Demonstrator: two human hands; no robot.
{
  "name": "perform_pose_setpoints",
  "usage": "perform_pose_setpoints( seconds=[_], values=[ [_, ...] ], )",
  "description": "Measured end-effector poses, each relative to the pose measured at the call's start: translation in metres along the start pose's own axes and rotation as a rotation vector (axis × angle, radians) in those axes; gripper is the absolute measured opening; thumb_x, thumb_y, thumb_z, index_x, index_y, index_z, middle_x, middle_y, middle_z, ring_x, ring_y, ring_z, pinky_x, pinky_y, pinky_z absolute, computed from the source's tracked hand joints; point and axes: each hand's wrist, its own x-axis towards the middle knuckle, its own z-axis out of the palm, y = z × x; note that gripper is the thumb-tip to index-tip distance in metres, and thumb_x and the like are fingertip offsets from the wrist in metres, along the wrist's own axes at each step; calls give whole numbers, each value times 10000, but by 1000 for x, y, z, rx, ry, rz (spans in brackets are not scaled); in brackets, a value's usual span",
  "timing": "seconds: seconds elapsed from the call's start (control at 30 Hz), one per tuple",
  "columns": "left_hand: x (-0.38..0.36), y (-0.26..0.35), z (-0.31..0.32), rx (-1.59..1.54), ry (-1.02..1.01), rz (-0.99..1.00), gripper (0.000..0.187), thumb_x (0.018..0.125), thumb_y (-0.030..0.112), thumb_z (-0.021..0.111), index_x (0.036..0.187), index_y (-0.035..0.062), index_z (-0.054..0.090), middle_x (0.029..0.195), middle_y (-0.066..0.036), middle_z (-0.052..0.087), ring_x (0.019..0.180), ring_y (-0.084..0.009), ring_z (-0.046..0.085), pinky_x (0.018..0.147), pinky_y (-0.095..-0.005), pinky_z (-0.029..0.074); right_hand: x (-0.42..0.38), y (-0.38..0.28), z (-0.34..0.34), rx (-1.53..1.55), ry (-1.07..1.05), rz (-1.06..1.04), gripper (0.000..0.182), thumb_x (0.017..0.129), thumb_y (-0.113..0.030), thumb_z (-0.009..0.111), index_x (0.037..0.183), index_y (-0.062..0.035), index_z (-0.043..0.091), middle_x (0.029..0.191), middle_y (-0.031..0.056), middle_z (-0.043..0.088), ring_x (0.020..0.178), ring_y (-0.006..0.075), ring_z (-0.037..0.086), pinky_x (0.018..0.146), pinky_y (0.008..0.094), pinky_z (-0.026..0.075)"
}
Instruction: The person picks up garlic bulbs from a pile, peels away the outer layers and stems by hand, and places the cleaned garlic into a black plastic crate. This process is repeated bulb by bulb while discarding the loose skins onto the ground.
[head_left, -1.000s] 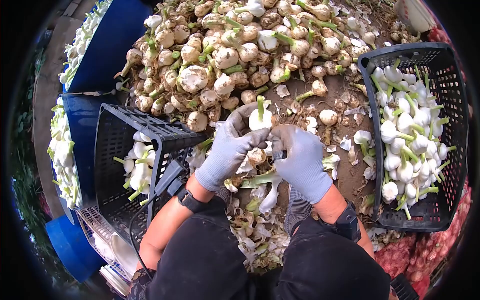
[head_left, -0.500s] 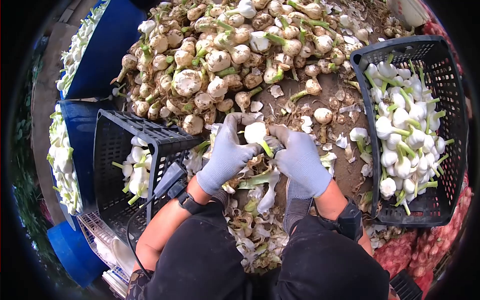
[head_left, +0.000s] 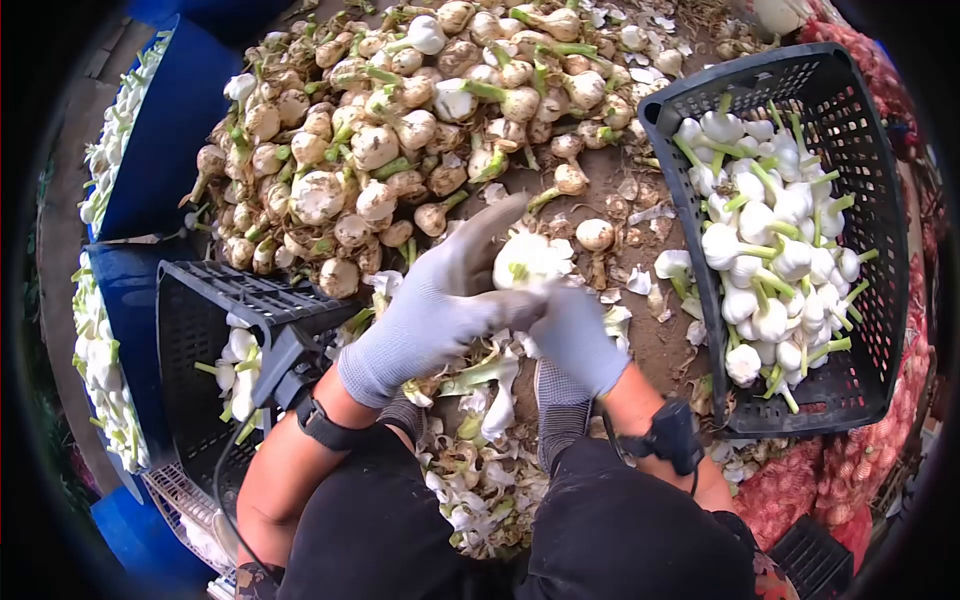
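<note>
A white garlic bulb [head_left: 530, 262] with a short green stem stands between my gloved hands in the middle of the view. My left hand [head_left: 445, 285] is to its left, fingers spread, with thumb and fingers apart beside the bulb. Just below and right of the bulb is my right hand [head_left: 575, 335], smeared by motion, its fingers partly hidden behind the bulb and my left fingers. Beyond both hands spreads a heap of soil-stained garlic [head_left: 375, 148]. At the right, a black crate [head_left: 868, 385] holds many clean white bulbs with green stems.
Another black crate [head_left: 185, 350] with several white bulbs stands at the left. Blue containers [head_left: 165, 140] of garlic line the far left. Peeled skins [head_left: 490, 500] litter the ground between my feet. Red mesh sacks [head_left: 785, 490] lie at the lower right.
My left hand has opened, its fingers spreading from the bulb. My right hand has turned and moved lower. The crates and heap have shifted left in view.
</note>
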Motion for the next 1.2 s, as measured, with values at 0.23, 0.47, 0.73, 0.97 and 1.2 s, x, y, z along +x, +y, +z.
perform_pose_setpoints(
  seconds=[0.23,0.47,0.73,0.97,1.2],
  values=[
    [20,52,13,128,221,321,611,904,100,640,1452,22,380,1308,-122,562,1053,-162,595,891,-308,505,51,71,-3,-581,524,-153,341,732,-132,686,1051,-251,696,1123,55,590,948,300,591,744,402,473],
    [9,-64,-24,848,178,317,646,804,29,699,1398,17,446,1240,-176,584,1140,-268,580,989,-356,450,56,85,14,799,415,-17,413,876,-100,666,1268,-81,536,1019,148,653,872,269,659,798,395,536],
    [-11,-40,-23,895,49,205,761,775,102,742,1445,28,389,1139,-220,626,1081,-336,613,943,-367,462,18,20,6,834,23,-348,577,787,-4,674,1344,-39,531,1143,182,669,1042,213,654,900,293,495],
    [-21,-49,-42,427,59,120,675,815,122,737,1417,29,448,1376,-172,543,1270,-222,521,1061,-339,389,12,-6,-13,1037,-250,37,198,984,-142,526,1051,12,631,721,46,631,578,79,575,454,219,417],
    [-26,-46,-44,300,53,14,642,840,107,749,1400,1,454,1367,-79,534,1230,-136,497,1041,-293,396,10,-13,-1,1033,-198,-37,266,989,-183,528,1093,46,614,673,65,629,523,82,533,455,230,413]
  ],
)
